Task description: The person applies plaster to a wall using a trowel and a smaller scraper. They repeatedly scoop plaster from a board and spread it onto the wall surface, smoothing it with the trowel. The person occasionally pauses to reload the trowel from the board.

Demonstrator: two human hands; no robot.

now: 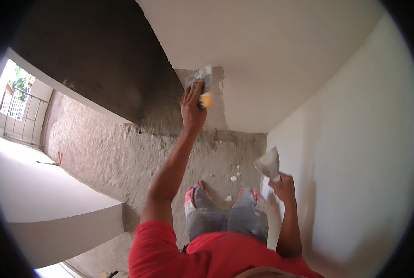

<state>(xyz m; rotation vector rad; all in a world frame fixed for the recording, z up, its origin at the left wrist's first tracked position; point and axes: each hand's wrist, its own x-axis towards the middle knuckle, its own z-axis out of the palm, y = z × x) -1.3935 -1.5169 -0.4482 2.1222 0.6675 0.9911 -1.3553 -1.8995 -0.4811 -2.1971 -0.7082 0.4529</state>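
My left hand (194, 105) reaches forward and presses a putty knife (208, 74) against the wall ahead. Its blade is smeared pale and a yellow handle end sticks out by my palm; some blur hides the detail. The blade sits over a grey-brown unpainted strip (217, 104) between the white-coated wall (276, 60) and the dark edge. Lower on the right, my right hand (284, 187) grips a wide putty knife (268, 163) by its handle. That blade points up, coated in whitish filler, close to the right-hand wall and apart from the other knife.
Rough grey concrete floor (100, 125) lies below, with white filler lumps (234, 178) near my feet. A white wall (355, 153) runs along my right. On the left are a dark opening (91, 55), a white ledge (58, 199) and a metal railing (26, 111).
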